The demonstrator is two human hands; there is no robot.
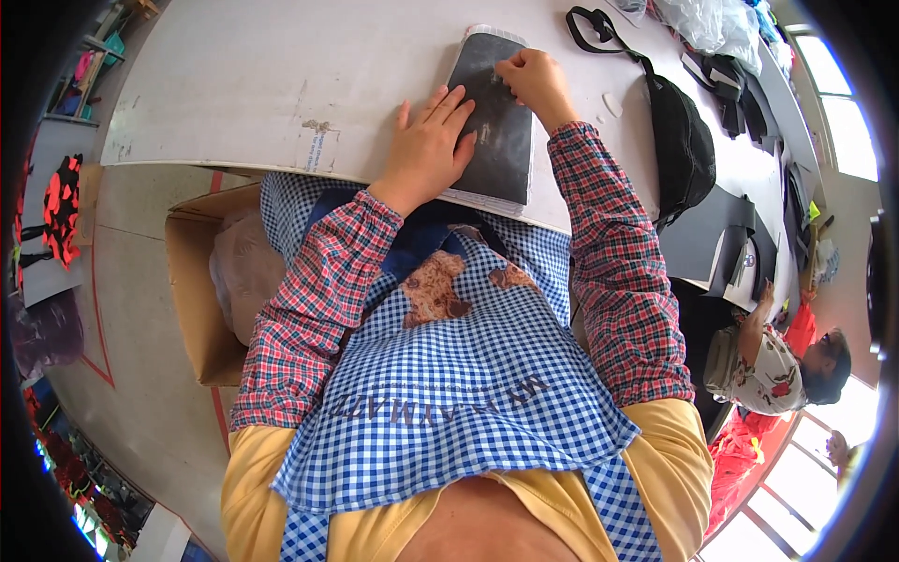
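A black-covered notebook or pad (498,159) lies on the white table in front of me, with pale page edges showing along its sides. Whitish smudges mark its dark cover. My left hand (429,148) rests on the cover's left side, its fingers stretched out and a little apart. Over the upper right part of the cover, my right hand (541,82) is closed in a pinch. Whatever its fingertips hold, if anything, is too small to make out. To the right of this hand lies a black waist bag (679,136) with its strap looped toward the far side.
The white table (225,84) reaches far left. A small pale scrap (612,104) lies beside the bag. Further right are black straps and pieces (730,94) and clear plastic bags (716,28). An open cardboard box (201,281) stands below at left. Another person (768,370) sits at right.
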